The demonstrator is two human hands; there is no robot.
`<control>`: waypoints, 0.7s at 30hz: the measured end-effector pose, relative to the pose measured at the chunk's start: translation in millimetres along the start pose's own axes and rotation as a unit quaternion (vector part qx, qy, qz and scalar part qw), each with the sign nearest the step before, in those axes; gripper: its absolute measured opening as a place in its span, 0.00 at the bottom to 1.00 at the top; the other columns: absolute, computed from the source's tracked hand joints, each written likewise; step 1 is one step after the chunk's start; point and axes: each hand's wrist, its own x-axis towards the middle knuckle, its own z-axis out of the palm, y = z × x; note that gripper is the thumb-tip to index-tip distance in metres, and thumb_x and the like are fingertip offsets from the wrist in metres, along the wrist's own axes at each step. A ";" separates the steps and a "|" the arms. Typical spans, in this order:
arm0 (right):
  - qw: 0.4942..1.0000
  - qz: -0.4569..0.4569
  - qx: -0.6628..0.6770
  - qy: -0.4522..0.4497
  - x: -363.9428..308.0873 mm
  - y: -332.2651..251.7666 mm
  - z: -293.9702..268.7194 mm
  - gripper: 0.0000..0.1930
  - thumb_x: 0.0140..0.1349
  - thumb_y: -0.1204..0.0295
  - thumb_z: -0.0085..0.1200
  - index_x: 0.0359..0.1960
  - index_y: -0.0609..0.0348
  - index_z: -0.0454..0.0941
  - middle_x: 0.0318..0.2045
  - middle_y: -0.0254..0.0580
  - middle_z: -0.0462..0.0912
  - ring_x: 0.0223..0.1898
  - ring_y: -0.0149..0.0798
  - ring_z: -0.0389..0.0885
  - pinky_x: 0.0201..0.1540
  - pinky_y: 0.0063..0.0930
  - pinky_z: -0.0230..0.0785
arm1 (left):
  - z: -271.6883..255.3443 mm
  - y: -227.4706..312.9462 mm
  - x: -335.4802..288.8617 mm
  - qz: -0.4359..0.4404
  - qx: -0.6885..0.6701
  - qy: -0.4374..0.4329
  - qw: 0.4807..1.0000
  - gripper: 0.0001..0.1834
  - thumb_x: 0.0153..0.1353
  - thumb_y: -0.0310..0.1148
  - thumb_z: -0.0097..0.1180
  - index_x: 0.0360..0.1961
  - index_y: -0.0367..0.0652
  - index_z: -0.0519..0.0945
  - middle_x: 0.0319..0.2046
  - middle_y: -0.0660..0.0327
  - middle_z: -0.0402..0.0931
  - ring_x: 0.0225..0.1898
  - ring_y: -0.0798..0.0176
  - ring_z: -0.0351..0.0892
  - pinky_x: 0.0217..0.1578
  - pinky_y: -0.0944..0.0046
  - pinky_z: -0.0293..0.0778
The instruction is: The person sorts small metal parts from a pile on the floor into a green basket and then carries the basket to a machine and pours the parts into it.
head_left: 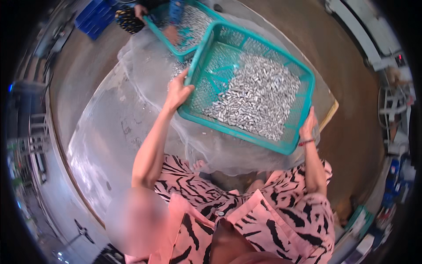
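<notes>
Between my two hands is a green plastic mesh basket (239,132), tilted a little. Many small silvery metal pieces (263,97), short and cylinder-like, are heaped toward its right side; the mesh bottom shows on the left. My left hand (178,92) grips the basket's left wall, thumb over the rim. Closed on the right end is my right hand (309,124), its fingers partly hidden by the wall. Under the basket lies a clear plastic sheet (154,83).
Beyond, another person's hand (171,34) reaches into a second green basket (182,56) of similar pieces. Loose pieces (179,67) lie on the sheet beside it. A blue crate (93,20) stands at the far left. Machinery and shelving line both sides.
</notes>
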 end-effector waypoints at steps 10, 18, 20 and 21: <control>0.994 -0.104 -0.020 0.009 -18.9 -53.0 -10.5 0.23 0.65 0.56 0.48 0.42 0.69 0.78 0.36 0.38 0.79 0.34 0.28 0.74 0.37 0.25 0.66 | 26.8 -74.9 -47.3 -0.025 -0.117 0.044 0.992 0.35 0.43 0.22 0.48 0.59 0.33 0.66 0.46 0.56 0.76 0.44 0.69 0.73 0.47 0.71 0.67; 0.946 -0.258 -0.195 -0.018 10.2 -75.3 3.6 0.22 0.64 0.63 0.51 0.46 0.75 0.75 0.41 0.47 0.81 0.42 0.34 0.77 0.48 0.27 0.68 | 75.5 -116.8 27.7 0.062 -0.120 0.097 0.986 0.26 0.48 0.30 0.52 0.51 0.35 0.73 0.38 0.56 0.80 0.41 0.63 0.77 0.45 0.63 0.70; 0.977 -0.136 -0.162 0.003 20.6 -61.6 -8.5 0.22 0.64 0.63 0.51 0.47 0.76 0.74 0.41 0.48 0.80 0.42 0.35 0.77 0.48 0.27 0.67 | 71.2 -127.8 36.8 0.054 -0.039 0.082 0.994 0.26 0.48 0.33 0.52 0.51 0.35 0.74 0.39 0.54 0.80 0.41 0.61 0.78 0.45 0.61 0.71; 0.992 -0.070 -0.100 -0.015 24.7 -54.4 -12.2 0.22 0.64 0.64 0.51 0.48 0.76 0.73 0.41 0.49 0.80 0.42 0.37 0.77 0.48 0.28 0.67 | 67.5 -136.6 37.9 0.021 -0.046 0.027 0.998 0.25 0.51 0.36 0.51 0.51 0.36 0.74 0.39 0.52 0.79 0.42 0.58 0.78 0.45 0.60 0.70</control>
